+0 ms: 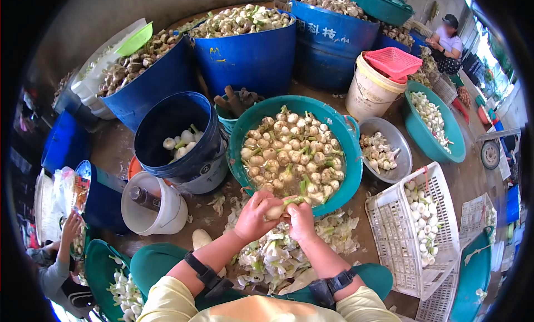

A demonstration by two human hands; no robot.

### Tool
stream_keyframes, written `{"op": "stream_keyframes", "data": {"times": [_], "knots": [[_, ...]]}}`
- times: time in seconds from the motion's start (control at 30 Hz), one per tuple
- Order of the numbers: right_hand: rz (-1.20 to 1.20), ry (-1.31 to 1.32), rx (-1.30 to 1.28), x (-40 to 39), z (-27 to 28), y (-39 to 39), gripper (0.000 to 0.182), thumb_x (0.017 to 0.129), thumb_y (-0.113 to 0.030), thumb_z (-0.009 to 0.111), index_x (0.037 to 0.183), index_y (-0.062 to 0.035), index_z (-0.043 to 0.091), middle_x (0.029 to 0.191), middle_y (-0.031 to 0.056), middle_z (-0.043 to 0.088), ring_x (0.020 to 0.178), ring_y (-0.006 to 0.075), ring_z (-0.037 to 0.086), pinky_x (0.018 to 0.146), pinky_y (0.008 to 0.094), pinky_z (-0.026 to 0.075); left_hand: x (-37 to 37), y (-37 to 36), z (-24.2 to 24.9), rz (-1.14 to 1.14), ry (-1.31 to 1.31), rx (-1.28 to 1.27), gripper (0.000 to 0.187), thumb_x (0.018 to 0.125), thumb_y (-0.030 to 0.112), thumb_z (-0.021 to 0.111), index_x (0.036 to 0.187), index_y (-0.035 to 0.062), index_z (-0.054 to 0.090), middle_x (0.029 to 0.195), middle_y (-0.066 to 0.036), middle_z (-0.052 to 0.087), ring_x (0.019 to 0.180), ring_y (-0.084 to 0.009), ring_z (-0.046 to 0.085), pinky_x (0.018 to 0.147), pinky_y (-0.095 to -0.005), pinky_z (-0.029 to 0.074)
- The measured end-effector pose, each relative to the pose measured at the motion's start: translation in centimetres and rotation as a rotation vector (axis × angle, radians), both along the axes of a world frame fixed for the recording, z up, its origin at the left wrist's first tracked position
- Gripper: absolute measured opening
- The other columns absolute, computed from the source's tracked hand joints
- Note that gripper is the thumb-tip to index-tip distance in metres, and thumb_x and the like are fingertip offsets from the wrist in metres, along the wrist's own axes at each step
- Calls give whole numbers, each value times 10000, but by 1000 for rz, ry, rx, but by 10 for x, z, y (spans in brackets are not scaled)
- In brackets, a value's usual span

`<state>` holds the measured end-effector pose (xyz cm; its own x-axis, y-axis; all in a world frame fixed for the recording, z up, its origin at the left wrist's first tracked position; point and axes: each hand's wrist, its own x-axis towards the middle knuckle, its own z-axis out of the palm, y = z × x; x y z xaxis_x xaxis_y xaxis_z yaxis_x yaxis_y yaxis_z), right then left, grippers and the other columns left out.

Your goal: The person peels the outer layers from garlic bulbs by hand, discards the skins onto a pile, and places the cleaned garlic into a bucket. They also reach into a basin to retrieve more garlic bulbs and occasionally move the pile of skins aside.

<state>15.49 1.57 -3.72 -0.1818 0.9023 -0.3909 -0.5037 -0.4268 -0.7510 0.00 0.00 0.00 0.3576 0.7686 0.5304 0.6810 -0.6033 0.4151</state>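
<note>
My left hand [257, 215] is closed around a garlic bulb [273, 212] with a green stem. Against the stem end of the same bulb, the fingers of my right hand [301, 222] are pinched together. Both hands are just over the near rim of a green tub [352, 183], where many garlic bulbs [295, 149] sit in brownish water. Below my hands, a heap of garlic peelings [272, 255] covers the floor between my knees.
A dark bucket [203, 171] with a few white bulbs and a white bucket [172, 213] stand left. Right are a metal bowl [397, 146] of garlic and a tilted white crate [389, 222]. Big blue barrels [247, 66] line the back. People sit at far left and far right.
</note>
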Motion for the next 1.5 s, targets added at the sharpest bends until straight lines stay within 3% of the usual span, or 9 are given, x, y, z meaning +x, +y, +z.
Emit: {"op": "stream_keyframes", "data": {"times": [0.07,0.37,0.43,0.63,0.83,1.0,1.3,1.43,1.5], "knots": [[37,-94,26,2,-16,10,186,744,-82,566,923,-31,563,792,45,582,676,91,516,662,226,418,-3,1,5,-83,-755,-868,432,799,295,637,1098,48,449,957,-54,523,820,-122,539,696,-243,464],[308,-437,263,14,29,-48,204,797,-116,607,974,-16,585,894,43,625,800,148,574,715,297,439,-14,-55,-9,-264,-1285,-1525,506,887,547,284,1102,106,411,915,-71,546,668,-116,531,548,-217,426],[345,-963,501,14,43,-46,203,777,-131,600,940,-9,593,762,151,620,698,221,589,654,323,442,6,-67,1,133,-1277,-1416,510,883,518,350,1181,104,366,993,-94,532,762,-156,568,593,-240,457],[338,-552,317,9,60,-69,240,770,-170,578,900,32,579,771,181,599,693,290,581,656,355,446,18,-79,-7,194,-1118,-1087,415,874,398,490,1141,110,357,895,-20,501,688,-80,495,548,-199,418],[89,-1043,489,28,23,-53,229,779,-184,589,909,5,591,860,160,612,790,280,592,697,353,448,16,-86,17,-66,-1039,-1262,314,866,344,520,1030,119,374,814,6,466,660,-78,488,515,-206,412],[128,53,68,31,29,-54,196,889,-184,444,983,-48,549,879,72,597,778,181,570,704,316,447,13,-92,1,-74,-907,-1139,384,856,347,535,1096,76,406,948,-43,512,793,-118,517,627,-256,457],[402,754,-18,27,28,-62,153,888,-211,449,814,-84,492,713,34,523,589,135,501,526,218,364,-13,-69,-15,244,-1667,-978,306,931,346,350,1064,96,468,1008,-69,574,933,-206,569,800,-335,473],[717,-1283,811,16,6,-71,340,751,-248,659,1008,-34,593,924,111,608,811,224,590,761,317,459,-15,-65,-1,390,-1375,-940,336,920,353,401,1101,83,485,963,-34,584,870,-126,565,762,-284,452],[381,-962,502,5,5,-67,294,750,-198,647,981,-23,600,884,130,622,772,233,605,715,308,466,-10,-64,-3,332,-1256,-849,297,899,265,484,1104,53,516,991,-32,579,870,-116,558,755,-263,439]]}}
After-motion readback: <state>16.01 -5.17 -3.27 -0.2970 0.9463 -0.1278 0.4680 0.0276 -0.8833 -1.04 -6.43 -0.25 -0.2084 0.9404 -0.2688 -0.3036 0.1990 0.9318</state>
